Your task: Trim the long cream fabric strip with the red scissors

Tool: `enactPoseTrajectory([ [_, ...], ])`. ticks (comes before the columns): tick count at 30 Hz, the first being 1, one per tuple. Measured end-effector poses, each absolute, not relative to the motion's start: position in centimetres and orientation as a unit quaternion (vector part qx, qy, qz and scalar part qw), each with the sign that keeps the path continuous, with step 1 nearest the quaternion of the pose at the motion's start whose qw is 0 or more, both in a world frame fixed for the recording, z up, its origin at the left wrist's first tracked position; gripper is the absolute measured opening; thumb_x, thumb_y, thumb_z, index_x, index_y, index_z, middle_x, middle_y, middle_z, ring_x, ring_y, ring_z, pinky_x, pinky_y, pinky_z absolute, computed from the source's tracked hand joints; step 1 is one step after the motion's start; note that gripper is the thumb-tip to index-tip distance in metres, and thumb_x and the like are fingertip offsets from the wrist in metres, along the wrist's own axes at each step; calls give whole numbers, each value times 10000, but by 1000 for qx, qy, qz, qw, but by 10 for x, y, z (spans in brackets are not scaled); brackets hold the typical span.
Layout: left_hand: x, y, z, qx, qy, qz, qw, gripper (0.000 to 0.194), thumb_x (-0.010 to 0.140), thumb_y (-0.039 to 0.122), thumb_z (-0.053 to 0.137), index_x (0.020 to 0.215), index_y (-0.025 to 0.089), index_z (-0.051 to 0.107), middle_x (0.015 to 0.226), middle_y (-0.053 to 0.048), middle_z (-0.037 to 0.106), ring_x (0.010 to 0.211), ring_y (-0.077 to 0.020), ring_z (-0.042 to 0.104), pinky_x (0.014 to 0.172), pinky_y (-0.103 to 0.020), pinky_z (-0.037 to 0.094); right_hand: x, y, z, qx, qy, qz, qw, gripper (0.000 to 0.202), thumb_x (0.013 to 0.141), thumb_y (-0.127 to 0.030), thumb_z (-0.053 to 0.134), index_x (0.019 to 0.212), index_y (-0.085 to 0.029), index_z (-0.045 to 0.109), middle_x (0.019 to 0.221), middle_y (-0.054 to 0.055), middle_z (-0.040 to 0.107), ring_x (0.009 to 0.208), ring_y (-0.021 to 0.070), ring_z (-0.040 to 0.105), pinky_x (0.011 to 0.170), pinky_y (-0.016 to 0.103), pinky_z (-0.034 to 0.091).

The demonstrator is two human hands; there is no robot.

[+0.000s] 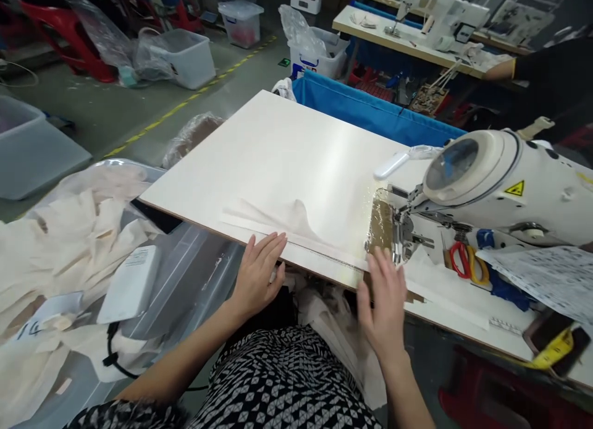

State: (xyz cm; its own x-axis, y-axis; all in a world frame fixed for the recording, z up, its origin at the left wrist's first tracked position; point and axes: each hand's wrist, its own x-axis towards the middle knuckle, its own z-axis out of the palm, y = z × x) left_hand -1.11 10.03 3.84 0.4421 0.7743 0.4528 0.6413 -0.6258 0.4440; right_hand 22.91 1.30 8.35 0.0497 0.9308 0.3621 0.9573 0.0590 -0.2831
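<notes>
A thin, pale piece of fabric (301, 222) lies on the white sewing table (278, 151), partly folded over itself. My left hand (259, 273) rests at the table's front edge, its outstretched fingers lying flat at the fabric's near edge. Further right, my right hand (383, 302) has its fingers stretched forward, just in front of the needle area of the sewing machine (491, 185). A ruler strip (324, 256) runs along the table edge between both hands. Beside the presser foot is a brownish-gold plate (380, 222). Whatever lies under my right fingertips is hidden.
Red- and orange-handled scissors (467, 262), a printed sheet (546, 280) and a yellow tape measure (553, 348) lie at the right. At left, a clear bin holds pale fabric pieces (78, 225) and a white device (130, 284). Behind the table hangs a blue cloth bin (370, 110).
</notes>
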Motion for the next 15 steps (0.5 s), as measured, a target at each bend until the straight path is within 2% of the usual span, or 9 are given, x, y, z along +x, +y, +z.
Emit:
enactPoseTrajectory([
  [6,13,100,46,862,374,318,127,590,889,113,487,1454,222,360,1369,-87,567,1324,-246,452,1163,-525,246,295,-45,66,-800,-555,-108,201,481,1000,-337,342,1442,-162,411,1438,199,454,1384,362,344,1061,663,268],
  [15,32,104,42,894,356,260,77,615,905,212,517,1488,260,328,1414,-72,529,1297,-262,490,1159,-496,243,316,-66,49,-811,-546,-152,146,446,1003,-291,354,1434,-200,424,1422,158,490,1365,297,397,1095,584,261],
])
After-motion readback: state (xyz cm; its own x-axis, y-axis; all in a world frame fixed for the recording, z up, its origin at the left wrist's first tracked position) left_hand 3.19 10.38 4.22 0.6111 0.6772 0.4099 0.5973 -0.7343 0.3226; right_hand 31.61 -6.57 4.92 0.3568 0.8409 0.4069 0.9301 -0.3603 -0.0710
